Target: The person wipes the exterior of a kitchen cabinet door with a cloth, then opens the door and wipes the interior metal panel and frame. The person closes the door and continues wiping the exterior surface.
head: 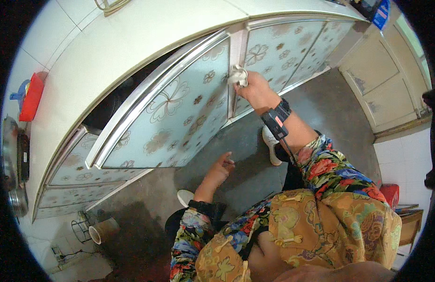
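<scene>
My right hand (254, 88) grips a crumpled white cloth (238, 75) at the frame post (235, 95) between two cabinet doors. Just left of it, a cabinet door (175, 116) with frosted glass and a flower pattern stands swung out. A silver metal handle strip (161, 95) runs along that door's upper edge. Behind the door the dark cabinet inside (115, 95) shows, its contents hard to make out. My left hand (219, 171) hangs over the floor below the door, holding nothing, its fingers partly curled and apart.
Above the doors curves a pale countertop (139, 42), with a red container (32, 98) on its left. More flowered doors (281, 53) continue to the right. A cream wooden door (383, 77) is at the far right. A white cylindrical container (102, 231) rests on the grey floor (245, 155).
</scene>
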Demonstrator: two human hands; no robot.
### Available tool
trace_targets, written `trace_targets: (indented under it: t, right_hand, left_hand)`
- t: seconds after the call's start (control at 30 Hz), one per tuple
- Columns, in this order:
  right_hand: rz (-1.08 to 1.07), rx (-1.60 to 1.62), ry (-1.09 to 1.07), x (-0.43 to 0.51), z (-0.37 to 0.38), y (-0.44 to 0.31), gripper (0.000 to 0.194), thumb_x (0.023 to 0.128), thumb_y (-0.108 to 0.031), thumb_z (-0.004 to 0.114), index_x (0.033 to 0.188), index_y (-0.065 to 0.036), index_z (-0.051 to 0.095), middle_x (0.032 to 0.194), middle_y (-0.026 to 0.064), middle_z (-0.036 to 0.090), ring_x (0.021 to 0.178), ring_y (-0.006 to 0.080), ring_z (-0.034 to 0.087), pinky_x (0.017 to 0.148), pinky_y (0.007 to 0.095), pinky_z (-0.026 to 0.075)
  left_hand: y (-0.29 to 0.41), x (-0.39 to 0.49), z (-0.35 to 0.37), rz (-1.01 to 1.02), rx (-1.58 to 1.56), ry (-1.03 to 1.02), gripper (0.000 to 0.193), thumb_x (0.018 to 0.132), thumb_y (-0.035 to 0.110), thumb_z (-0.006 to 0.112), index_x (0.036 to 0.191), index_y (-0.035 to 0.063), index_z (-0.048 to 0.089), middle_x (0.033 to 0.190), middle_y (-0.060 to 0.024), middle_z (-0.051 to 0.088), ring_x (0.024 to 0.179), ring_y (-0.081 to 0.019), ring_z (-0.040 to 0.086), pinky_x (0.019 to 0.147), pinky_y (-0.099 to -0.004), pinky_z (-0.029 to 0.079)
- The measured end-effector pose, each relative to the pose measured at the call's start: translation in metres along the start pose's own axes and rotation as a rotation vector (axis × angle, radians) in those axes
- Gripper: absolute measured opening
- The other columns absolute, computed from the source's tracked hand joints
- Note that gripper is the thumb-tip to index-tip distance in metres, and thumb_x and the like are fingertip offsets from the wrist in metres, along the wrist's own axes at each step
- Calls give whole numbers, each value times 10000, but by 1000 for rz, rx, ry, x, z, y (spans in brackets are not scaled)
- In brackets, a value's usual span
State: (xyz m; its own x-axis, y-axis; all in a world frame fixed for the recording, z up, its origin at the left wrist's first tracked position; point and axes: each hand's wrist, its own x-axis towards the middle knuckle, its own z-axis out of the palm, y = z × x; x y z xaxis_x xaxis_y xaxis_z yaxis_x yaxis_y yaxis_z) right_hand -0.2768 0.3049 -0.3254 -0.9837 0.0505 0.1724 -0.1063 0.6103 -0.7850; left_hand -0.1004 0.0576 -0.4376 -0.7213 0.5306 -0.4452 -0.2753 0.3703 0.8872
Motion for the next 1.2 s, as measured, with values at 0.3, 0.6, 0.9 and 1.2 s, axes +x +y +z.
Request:
trace_targets:
  t: [0.3, 0.6, 0.9, 1.2]
  right_hand:
    - [-257, 673, 77, -18, -101, -130, 239, 915, -159, 560, 1089, -19, 644, 999, 104, 691, 899, 222, 663, 799, 347, 537]
    - [-15, 622, 761, 43, -195, -47, 270, 902, -100, 545, 1154, -10, 586, 998, 141, 664, 901, 275, 647, 736, 391, 520]
    - [-63, -446, 906, 64, -169, -28, 192, 857, -131, 538, 986, 11, 553, 988, 248, 601, 909, 457, 586, 779, 533, 481]
    - [-352, -298, 476, 13, -76, -106, 249, 869, -169, 563, 1054, -6, 528, 1041, 245, 583, 918, 447, 590, 776, 518, 496]
  left_hand:
    - [-5, 6, -13, 29, 78, 93, 595, 825, 119, 657, 1380, 44, 457, 1028, -107, 674, 911, -211, 644, 826, -329, 500]
    - [-16, -3, -12, 23, 173, 130, 568, 831, 148, 658, 1362, 49, 483, 1013, -94, 682, 914, -188, 647, 809, -319, 500]
    - [-8, -13, -10, -15, 155, 99, 572, 845, 137, 679, 1379, 105, 474, 1064, -84, 657, 949, -201, 625, 771, -326, 503]
    - [-6, -10, -9, -23, 104, 52, 594, 845, 207, 668, 1383, 75, 456, 1068, -95, 657, 924, -220, 634, 795, -367, 505]
